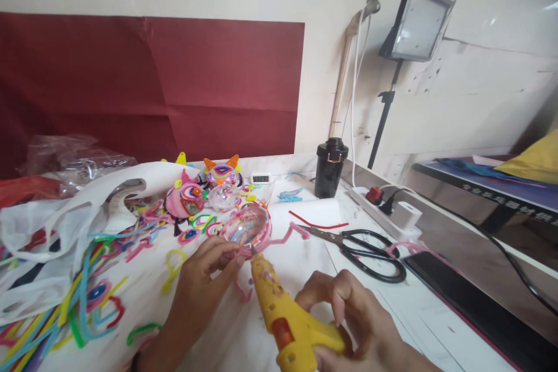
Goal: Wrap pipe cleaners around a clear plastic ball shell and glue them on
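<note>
My right hand (353, 319) is wrapped round the handle of a yellow hot glue gun (279, 308). The gun's nozzle points away from me and meets the near edge of a clear plastic ball (246, 224) trimmed with pink pipe cleaner. At that edge my left hand (204, 279) pinches the pink trim between thumb and fingers, right beside the nozzle tip. A bent pink pipe cleaner (283, 236) trails off to the right of the ball. Whether glue is coming out is too small to tell.
Black-handled scissors (370, 250) and a black phone-like slab (475, 302) lie at right. Behind stand a black cup (330, 168), a power strip (387, 212) and decorated balls (222, 173). Loose pipe cleaners (82, 285) and a white plastic bag (39, 232) crowd the left.
</note>
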`<state>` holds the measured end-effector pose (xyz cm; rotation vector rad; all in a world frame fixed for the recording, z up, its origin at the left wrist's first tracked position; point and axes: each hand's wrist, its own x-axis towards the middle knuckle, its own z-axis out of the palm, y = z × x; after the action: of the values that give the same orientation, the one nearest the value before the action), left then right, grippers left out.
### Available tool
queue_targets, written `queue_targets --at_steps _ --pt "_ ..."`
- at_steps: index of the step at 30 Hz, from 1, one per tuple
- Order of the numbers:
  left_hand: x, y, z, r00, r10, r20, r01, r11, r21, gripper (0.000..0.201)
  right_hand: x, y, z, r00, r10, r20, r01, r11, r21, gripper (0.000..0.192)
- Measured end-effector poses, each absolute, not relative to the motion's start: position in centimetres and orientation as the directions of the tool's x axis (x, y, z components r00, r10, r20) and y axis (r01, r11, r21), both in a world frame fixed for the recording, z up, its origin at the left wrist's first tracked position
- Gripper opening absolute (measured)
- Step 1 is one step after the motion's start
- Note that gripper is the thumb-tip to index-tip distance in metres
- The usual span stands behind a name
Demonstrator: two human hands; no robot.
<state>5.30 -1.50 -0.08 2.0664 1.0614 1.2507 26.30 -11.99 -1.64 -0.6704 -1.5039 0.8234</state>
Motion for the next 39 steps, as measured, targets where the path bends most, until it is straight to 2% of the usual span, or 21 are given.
queue_targets --at_steps 3,8,13,19,24,28,34,39 --pt "5.4 -1.6 -0.1 0.276 0.816 0.507 0.355 -0.577 0.735 0.015 26.4 -12.1 -1.6 -0.099 0.837 0.538 -0.033 0.538 -0.843 0.038" --pt "5.6 -1.7 0.1 0.294 0.813 0.502 0.351 -0.58 0.735 0.015 26.6 -11.6 -1.9 -0.142 0.758 0.637 -0.026 0.64 -0.768 0.039" --pt "5.4 -1.5 -0.2 0.275 0.823 0.497 0.344 -0.567 0.748 0.013 26.5 -12.1 -1.5 -0.104 0.846 0.524 -0.029 0.524 -0.851 0.037" --pt "5.1 -1.2 -0.7 0.275 0.845 0.459 0.333 -0.531 0.779 0.015 26.1 -12.6 -1.2 -0.044 0.858 0.511 -0.073 0.507 -0.859 0.038" --pt "5.0 -1.3 -0.6 0.264 0.85 0.456 0.329 -0.524 0.786 0.013 26.3 -12.7 -1.2 -0.066 0.873 0.483 -0.114 0.474 -0.873 0.034" --pt "5.2 -1.4 -0.3 0.273 0.843 0.463 0.342 -0.535 0.772 0.014 26.5 -12.2 -1.6 -0.085 0.842 0.532 -0.048 0.53 -0.847 0.038" --pt "5.4 -1.7 -0.1 0.282 0.817 0.503 0.367 -0.576 0.73 0.013 26.6 -11.3 -2.3 -0.131 0.759 0.637 -0.034 0.639 -0.768 0.04" --pt "5.5 -1.8 0.1 0.287 0.823 0.491 0.356 -0.567 0.742 0.015 26.6 -11.9 -1.8 -0.139 0.849 0.51 0.009 0.516 -0.856 0.042"
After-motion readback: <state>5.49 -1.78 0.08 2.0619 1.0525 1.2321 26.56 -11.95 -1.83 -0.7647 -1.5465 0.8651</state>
